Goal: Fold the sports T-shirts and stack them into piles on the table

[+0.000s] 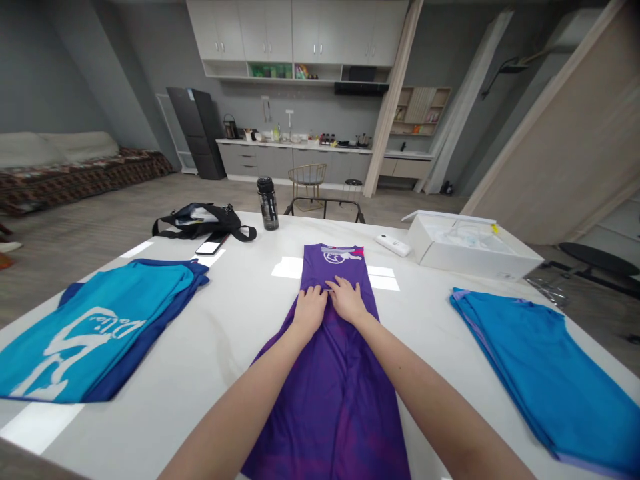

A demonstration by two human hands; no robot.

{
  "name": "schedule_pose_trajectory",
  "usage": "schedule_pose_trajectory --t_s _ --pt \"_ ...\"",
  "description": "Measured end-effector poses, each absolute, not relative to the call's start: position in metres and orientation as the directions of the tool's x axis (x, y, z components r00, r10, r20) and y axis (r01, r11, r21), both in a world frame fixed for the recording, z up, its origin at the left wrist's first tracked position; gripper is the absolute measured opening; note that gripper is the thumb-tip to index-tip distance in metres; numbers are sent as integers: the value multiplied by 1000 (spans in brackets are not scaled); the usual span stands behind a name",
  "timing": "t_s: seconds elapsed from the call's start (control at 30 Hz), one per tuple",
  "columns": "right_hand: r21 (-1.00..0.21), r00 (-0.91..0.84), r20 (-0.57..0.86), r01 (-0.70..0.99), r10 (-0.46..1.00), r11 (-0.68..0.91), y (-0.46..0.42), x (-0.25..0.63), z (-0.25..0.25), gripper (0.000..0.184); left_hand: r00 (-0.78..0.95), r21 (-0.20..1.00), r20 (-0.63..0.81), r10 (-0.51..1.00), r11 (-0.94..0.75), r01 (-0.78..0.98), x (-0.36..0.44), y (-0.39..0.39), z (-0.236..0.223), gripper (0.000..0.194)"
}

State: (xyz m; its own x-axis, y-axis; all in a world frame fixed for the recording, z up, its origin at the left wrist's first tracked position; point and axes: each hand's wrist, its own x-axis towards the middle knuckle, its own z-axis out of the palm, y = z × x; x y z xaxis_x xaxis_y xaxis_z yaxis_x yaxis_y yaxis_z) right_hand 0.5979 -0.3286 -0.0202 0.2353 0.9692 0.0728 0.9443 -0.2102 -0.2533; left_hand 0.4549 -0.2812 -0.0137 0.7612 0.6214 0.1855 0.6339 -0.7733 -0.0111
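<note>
A purple sleeveless jersey (330,393) lies lengthwise on the white table in front of me, narrow at the far end and wider and creased toward me. Its far end carries a white print and a small red patch. My left hand (311,310) rests on the left side of the jersey, fingers slightly bent on the cloth. Beside it, my right hand (347,300) lies on the fabric with its fingers spread. A crosswise crease runs between the two hands. The undersides of my fingers are hidden.
Folded blue clothes (110,327) lie at the left, and more blue clothing (550,373) at the right. Along the table's far side are a black bag (205,220), a phone (210,247), a dark bottle (268,205), a white device (393,245) and a white box (465,250).
</note>
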Motion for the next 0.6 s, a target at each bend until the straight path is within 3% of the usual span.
schedule_pose_trajectory --t_s 0.2,0.43,0.53,0.6 --pt "-312 171 86 940 982 -136 -363 561 -19 57 749 21 193 634 -766 642 429 -303 -12 48" --pt "-400 167 222 914 961 -67 -395 524 -15 38 484 37 246 840 -507 861 380 -334 -15 49" --pt "-513 164 267 859 950 -4 -398 509 -9 30 470 8 211 857 -482 876 363 -344 -10 46" --pt "-688 257 186 723 948 -61 -394 499 -6 24 485 -2 188 854 -493 870 354 -348 -5 41"
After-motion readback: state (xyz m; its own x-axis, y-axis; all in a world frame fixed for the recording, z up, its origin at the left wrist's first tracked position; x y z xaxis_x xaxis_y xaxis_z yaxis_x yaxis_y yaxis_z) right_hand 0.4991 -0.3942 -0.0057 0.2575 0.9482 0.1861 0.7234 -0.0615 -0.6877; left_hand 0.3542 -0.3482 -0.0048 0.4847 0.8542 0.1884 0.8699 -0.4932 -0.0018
